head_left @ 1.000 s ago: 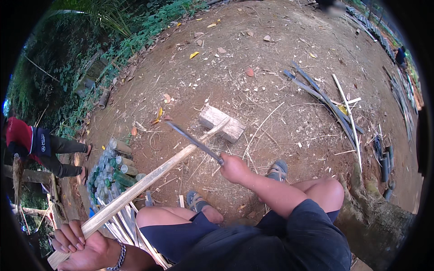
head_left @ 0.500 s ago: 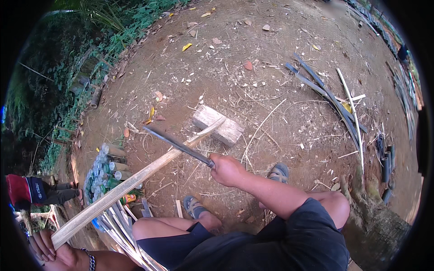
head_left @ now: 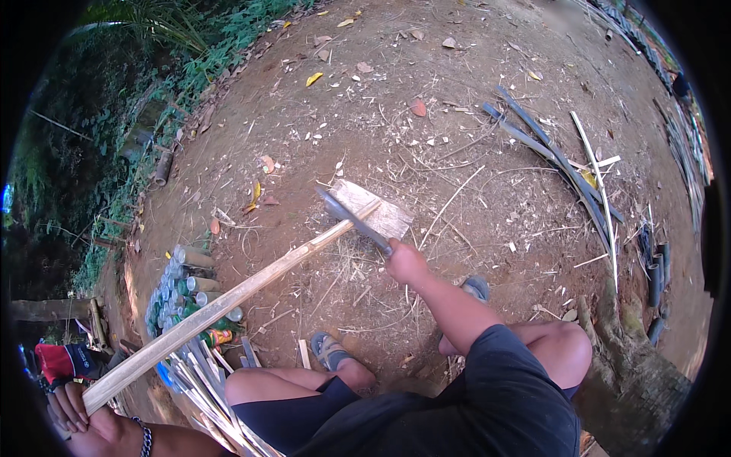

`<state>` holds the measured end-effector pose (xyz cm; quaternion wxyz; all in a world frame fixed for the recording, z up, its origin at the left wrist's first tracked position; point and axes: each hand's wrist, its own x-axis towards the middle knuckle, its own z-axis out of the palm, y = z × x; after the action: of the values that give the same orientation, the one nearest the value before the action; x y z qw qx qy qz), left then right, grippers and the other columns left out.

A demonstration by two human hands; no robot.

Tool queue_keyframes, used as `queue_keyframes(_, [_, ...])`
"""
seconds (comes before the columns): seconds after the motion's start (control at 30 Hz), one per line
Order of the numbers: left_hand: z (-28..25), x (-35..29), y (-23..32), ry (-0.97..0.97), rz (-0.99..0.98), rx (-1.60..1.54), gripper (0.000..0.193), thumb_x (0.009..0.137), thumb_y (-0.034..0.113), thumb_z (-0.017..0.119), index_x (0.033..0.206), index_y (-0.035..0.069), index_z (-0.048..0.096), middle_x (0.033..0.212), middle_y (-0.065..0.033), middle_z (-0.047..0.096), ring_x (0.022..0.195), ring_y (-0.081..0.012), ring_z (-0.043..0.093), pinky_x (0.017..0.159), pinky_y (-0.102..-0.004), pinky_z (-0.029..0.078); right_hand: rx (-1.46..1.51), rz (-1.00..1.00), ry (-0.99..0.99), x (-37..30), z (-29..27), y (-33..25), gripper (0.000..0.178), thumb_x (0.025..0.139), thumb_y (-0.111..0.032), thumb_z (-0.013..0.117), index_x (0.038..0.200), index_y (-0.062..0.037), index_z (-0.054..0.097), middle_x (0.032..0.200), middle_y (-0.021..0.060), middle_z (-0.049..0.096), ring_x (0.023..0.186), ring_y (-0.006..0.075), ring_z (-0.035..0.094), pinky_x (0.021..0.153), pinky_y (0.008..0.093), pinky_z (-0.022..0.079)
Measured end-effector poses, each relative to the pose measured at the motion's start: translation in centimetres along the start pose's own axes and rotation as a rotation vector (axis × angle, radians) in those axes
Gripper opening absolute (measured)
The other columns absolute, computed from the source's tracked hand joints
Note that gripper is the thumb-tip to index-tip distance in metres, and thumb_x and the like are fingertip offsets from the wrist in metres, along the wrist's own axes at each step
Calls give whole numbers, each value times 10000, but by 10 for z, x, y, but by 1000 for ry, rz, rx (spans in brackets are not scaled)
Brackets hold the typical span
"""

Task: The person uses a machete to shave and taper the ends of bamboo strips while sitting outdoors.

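At the lower left, my left hand is closed around the near end of a long, pale split-bamboo strip. The strip slants up to the right, and its far end lies on a short, squared wooden block on the ground. My right hand grips a machete, its handle mostly hidden by the fingers. The slightly blurred blade crosses the strip close to its far end, over the block. Whether the edge touches the strip, I cannot tell.
Several bottles stand left of my feet, beside a bundle of thin strips. Dark split lengths lie at the right, near a tree trunk. Another person's red garment shows at far left. Shavings litter the dirt.
The machete has swung right and away from me, from above the middle of the strip to its far end. My left hand keeps its hold. The other person at far left has shifted.
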<state>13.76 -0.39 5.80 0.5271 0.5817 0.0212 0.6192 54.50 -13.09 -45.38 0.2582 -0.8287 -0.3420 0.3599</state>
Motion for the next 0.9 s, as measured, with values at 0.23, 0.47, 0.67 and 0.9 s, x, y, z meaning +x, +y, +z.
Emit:
queue_keyframes(0.23, [-1,-46,-1,-65,34,34,827,784,888,54,640,124,334,564,-13,364,446,-106,330,448,-235,302,32,39,12,-7,2,-17,287,862,-124,566,1111,18,589,884,238,673,824,364,676,777,476,534])
queue_keyframes(0.47, [13,-88,-3,-76,145,-42,765,822,869,186,643,140,334,560,7,363,445,-89,329,443,-210,272,28,-482,-153,-183,-35,-184,150,872,-115,566,1000,-40,545,836,182,657,827,380,663,750,482,528])
queue_keyframes(0.67, [34,-119,-6,1,184,-129,637,853,740,491,667,151,337,563,26,351,442,-65,337,449,-204,262,-36,-133,-17,-141,-11,-86,172,862,-114,565,1016,-38,562,874,187,668,838,369,668,746,472,535])
queue_keyframes(0.9, [39,-137,-3,-9,239,-144,573,841,653,613,709,165,344,560,46,344,434,-56,317,452,-202,262,-76,-361,-124,-198,-28,-159,157,869,-92,538,1008,-22,556,876,199,662,824,363,661,750,491,523])
